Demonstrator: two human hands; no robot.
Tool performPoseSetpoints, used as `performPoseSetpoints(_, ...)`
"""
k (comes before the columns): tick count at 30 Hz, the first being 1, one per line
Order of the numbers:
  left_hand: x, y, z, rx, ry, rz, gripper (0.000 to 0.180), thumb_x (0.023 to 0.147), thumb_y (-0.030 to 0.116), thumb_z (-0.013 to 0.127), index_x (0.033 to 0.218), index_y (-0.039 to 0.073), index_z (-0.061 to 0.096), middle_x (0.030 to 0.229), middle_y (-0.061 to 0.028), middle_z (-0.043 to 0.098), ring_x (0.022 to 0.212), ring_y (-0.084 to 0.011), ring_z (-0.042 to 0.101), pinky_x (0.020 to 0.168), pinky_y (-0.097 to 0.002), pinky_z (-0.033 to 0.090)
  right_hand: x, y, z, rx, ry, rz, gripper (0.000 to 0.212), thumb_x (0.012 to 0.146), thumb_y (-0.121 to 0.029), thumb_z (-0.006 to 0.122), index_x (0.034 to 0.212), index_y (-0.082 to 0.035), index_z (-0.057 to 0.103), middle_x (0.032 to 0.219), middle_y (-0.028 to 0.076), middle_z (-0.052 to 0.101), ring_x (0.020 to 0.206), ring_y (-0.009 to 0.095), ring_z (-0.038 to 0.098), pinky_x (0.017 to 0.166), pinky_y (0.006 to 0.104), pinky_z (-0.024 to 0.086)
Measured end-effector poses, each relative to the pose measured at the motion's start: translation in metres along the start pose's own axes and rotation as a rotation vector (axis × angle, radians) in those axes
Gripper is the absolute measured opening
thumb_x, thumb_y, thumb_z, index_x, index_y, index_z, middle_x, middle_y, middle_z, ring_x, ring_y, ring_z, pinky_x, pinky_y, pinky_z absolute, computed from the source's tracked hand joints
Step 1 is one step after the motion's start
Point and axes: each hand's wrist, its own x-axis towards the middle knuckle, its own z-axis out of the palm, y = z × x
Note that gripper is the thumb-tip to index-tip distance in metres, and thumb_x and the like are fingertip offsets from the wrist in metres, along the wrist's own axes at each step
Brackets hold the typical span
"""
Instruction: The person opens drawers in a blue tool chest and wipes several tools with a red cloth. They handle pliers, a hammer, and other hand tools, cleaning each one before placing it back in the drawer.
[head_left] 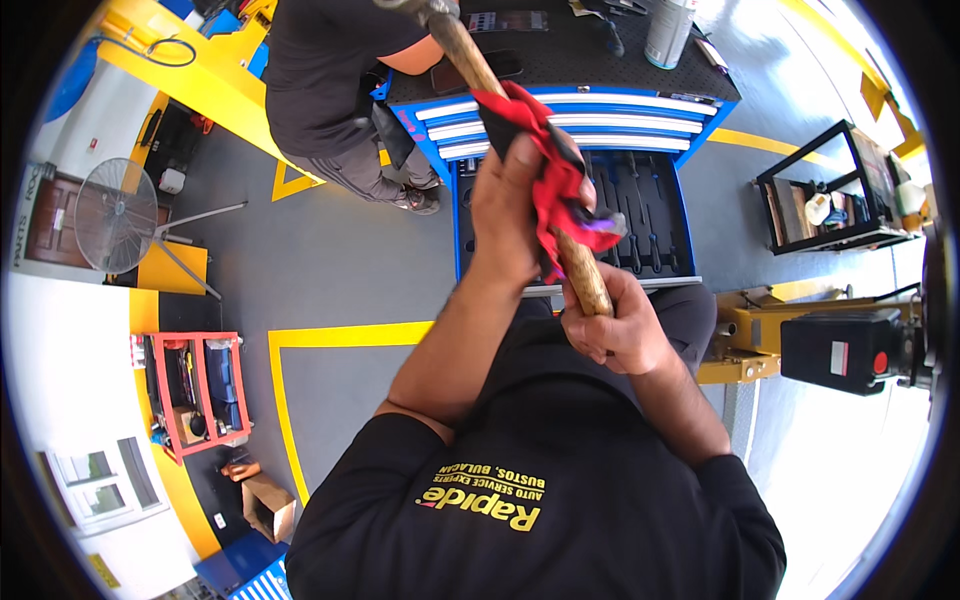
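Note:
A hammer with a worn wooden handle [470,57] slants across in front of my chest. Its metal head [425,7] is partly cut off by the top edge. My left hand [507,210] is closed around a red and black cloth [552,190], which wraps the middle of the handle. Lower down, the fingers of my right hand [622,322] grip the butt end of the wood. Behind both hands, an open drawer [687,225] holds several screwdrivers [652,215] in a dark tray; my left hand and the cloth hide part of it.
A blue tool cabinet [570,115] stands ahead, with a spray can [670,32] and a phone [497,68] on top. Beside it on the left stands another person [325,95]. A fan [115,213] and red shelf cart [195,390] are farther left; a black metal cart [830,190] stands right.

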Motion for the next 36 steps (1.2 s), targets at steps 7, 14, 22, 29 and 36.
performPoseSetpoints(7, -0.023, -0.022, -0.002, 0.434, 0.058, 0.114, 0.033, 0.11, 0.017, 0.058, 0.138, 0.004, 0.047, 0.113, -0.0037, 0.062, 0.091, -0.0079, 0.064, 0.081, -0.0256, 0.056, 0.017, 0.02, 0.002, -1.165, 0.585, -0.395, 0.04, 0.078, -0.008, 0.077, 0.116, -0.002, 0.064, 0.081, 0.015, 0.071, 0.072, 0.037, 0.072, 0.066, 0.0446, 0.057)
performPoseSetpoints(14, -0.014, -0.021, -0.004, 0.27, 0.127, 0.15, 0.027, 0.108, 0.012, 0.062, 0.131, 0.006, 0.051, 0.107, -0.0033, 0.066, 0.086, -0.0086, 0.066, 0.075, -0.0258, 0.057, 0.024, 0.012, -0.001, -0.658, 0.304, -0.344, 0.031, 0.083, -0.006, 0.074, 0.11, -0.002, 0.062, 0.076, 0.006, 0.066, 0.063, 0.023, 0.067, 0.059, 0.0378, 0.054)
performPoseSetpoints(22, -0.003, -0.004, -0.013, 0.252, -0.033, -0.021, 0.028, 0.106, 0.015, 0.065, 0.131, 0.005, 0.056, 0.11, -0.0039, 0.067, 0.097, -0.0104, 0.065, 0.086, -0.0283, 0.055, 0.022, 0.018, 0.005, -0.302, 0.195, -0.209, 0.022, 0.09, -0.003, 0.071, 0.109, 0.0, 0.061, 0.078, 0.009, 0.065, 0.057, 0.019, 0.061, 0.056, 0.0336, 0.051)
performPoseSetpoints(29, 0.006, 0.001, -0.004, 0.407, 0.008, 0.09, 0.027, 0.109, 0.009, 0.06, 0.134, 0.004, 0.052, 0.108, -0.0019, 0.065, 0.091, -0.007, 0.063, 0.08, -0.0243, 0.054, 0.022, 0.004, 0.0, -0.908, 0.24, -0.373, 0.047, 0.087, -0.015, 0.077, 0.124, 0.004, 0.055, 0.087, 0.02, 0.07, 0.082, 0.036, 0.073, 0.072, 0.0414, 0.056)
performPoseSetpoints(36, -0.022, 0.008, 0.009, 0.513, -0.153, -0.123, 0.029, 0.106, 0.009, 0.064, 0.132, 0.004, 0.052, 0.106, -0.0002, 0.063, 0.091, -0.0057, 0.061, 0.08, -0.0242, 0.052, 0.025, -0.086, -0.057, -0.485, 0.212, -0.619, 0.071, 0.103, -0.059, 0.051, 0.137, 0.003, 0.058, 0.123, 0.016, 0.07, 0.113, 0.026, 0.068, 0.098, 0.04, 0.051)
